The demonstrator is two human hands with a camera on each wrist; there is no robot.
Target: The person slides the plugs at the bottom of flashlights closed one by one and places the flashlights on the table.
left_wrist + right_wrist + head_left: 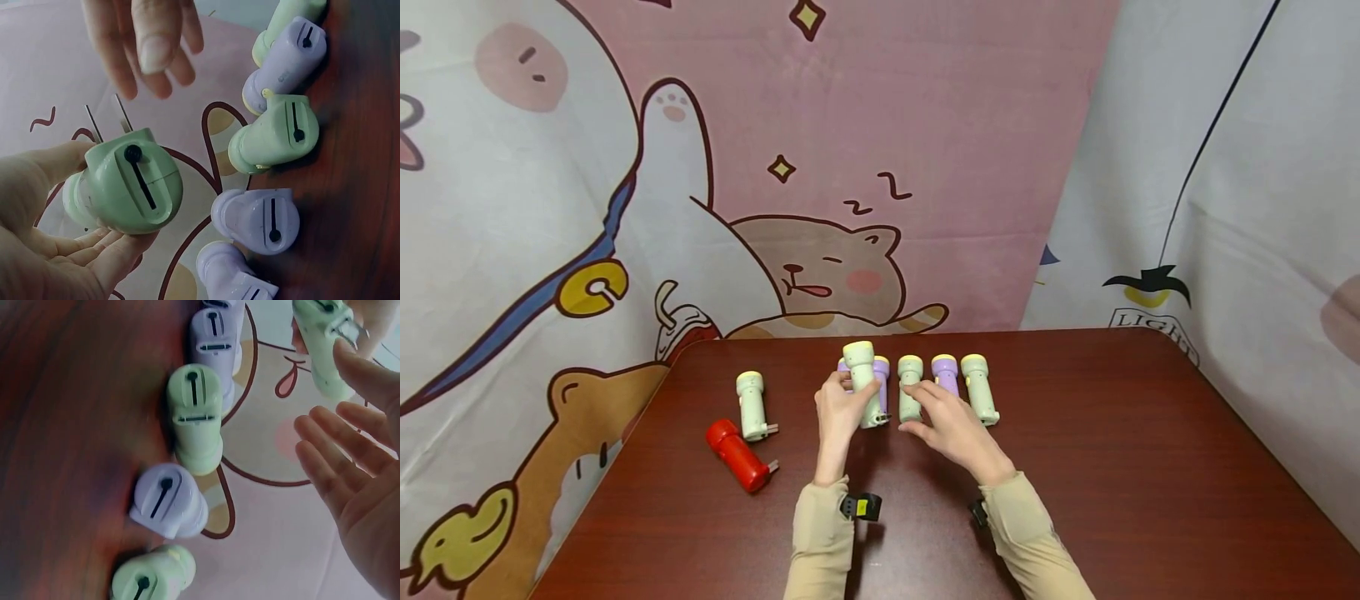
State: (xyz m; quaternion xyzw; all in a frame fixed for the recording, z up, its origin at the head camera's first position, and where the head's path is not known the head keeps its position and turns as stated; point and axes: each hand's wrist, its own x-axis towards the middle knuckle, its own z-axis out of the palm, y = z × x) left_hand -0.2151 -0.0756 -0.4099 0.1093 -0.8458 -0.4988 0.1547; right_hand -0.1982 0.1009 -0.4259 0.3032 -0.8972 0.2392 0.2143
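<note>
My left hand point(837, 412) grips a pale green plug-in flashlight point(862, 375), raised above the table with its yellow-rimmed head up. Two metal prongs point(124, 115) stick out from its base in the left wrist view, and a slider slot runs across its end. My right hand point(953, 423) is just to the right, fingers loosely spread and holding nothing, as the right wrist view shows. In the head view its fingers overlap a green flashlight point(910, 387) and a purple flashlight point(945, 372) standing behind it.
Another green flashlight point(979, 387) ends the row at right. Purple flashlights point(882, 379) stand behind the held one, partly hidden. Left on the brown table point(1112, 467) are a green flashlight point(751, 404) and a red flashlight point(737, 454), both with prongs out. A printed cloth point(970, 167) hangs behind.
</note>
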